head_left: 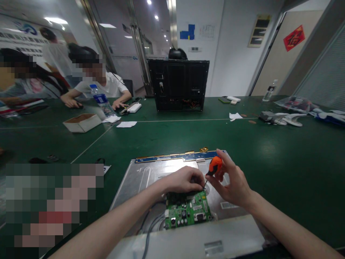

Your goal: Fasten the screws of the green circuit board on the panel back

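Right hand (234, 185) clamps the screwdriver (215, 166) — left hand (183, 180), fingers curled together, touches the board (188, 212) (inside metal panel (140, 176)).

A green table (269, 151) carries a bare metal panel (145, 172) at its near edge. Farther back stand a black monitor shell (178, 84), an open cardboard box (82, 122), a water bottle (101, 100) and paper scraps (126, 124); white plastic parts (288, 119) lie to the right.

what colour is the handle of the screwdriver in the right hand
Orange. The small orange-handled screwdriver in the right hand shows best in the head view.
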`<state>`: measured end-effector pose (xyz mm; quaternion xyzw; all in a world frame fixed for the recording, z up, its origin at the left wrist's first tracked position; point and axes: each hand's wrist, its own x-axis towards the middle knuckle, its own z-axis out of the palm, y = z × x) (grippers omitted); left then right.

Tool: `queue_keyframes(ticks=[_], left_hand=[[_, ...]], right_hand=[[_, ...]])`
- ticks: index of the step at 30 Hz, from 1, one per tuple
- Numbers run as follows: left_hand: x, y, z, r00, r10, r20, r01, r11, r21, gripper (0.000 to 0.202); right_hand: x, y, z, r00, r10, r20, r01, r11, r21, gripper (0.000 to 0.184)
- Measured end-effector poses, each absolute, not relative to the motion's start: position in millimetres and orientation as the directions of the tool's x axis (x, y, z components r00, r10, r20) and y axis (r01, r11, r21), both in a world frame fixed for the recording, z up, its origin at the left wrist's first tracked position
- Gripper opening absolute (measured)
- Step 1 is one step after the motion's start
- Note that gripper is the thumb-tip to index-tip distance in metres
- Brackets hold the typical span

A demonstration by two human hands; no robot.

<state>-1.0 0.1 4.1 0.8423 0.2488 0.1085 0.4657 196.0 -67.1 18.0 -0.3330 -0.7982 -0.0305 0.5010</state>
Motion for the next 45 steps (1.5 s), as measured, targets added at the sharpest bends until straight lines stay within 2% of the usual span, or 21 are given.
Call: queue_keyframes(ticks=[10,24,34,45], left_hand=[[-1.0,-0.4,2.8,0.852,0.52,-0.054,0.319,-0.434,0.842,0.007],[-1.5,-0.1,5.0,0.857,0.513,-0.048,0.318,-0.453,0.833,0.004],[-1.7,0.4,3.3,0.857,0.512,-0.064,0.331,-0.452,0.828,0.007],[-1.6,1.0,4.6,0.857,0.514,-0.05,0.326,-0.464,0.824,0.005]], right_hand=[[195.0,-68.1,16.1,-0.273,0.522,0.808,0.48,0.802,-0.356,0.071],[195.8,-64.4,18.2,-0.304,0.476,0.825,0.546,0.797,-0.259,0.063],[195.7,-67.6,17.9,-0.293,0.507,0.81,0.493,0.807,-0.326,0.072],[196.0,-65.2,19.8,-0.274,0.487,0.829,0.548,0.788,-0.282,0.061]])
